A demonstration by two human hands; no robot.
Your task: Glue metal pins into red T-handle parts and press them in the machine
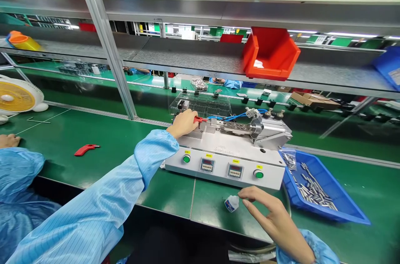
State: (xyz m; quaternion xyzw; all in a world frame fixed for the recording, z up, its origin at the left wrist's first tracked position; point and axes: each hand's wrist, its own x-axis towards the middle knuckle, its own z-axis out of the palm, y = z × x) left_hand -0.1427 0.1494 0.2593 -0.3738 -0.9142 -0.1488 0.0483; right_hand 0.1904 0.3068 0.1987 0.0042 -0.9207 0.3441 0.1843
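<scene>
My left hand (185, 123) is closed around a red handle (199, 120) at the left end of a grey bench machine (218, 147); its fingertips are partly hidden. From the handle, a slim metal part runs toward the machine's round chuck (256, 127). My right hand (268, 210) is in front of the machine, thumb and index finger at the top of a small white bottle (231, 203) with a dark label. The bottle tilts toward those fingers, pinched at its upper end. Another red handle (86, 150) with a short metal tip lies on the green bench to the left.
A blue tray (353, 214) holding metal parts sits right of the machine. Above are a shelf (193, 53) and a red bin (271, 56). A metal post (108, 43) rises behind. At left are a fan (18, 95), a hex key (38, 120) and another person's hand (9, 140).
</scene>
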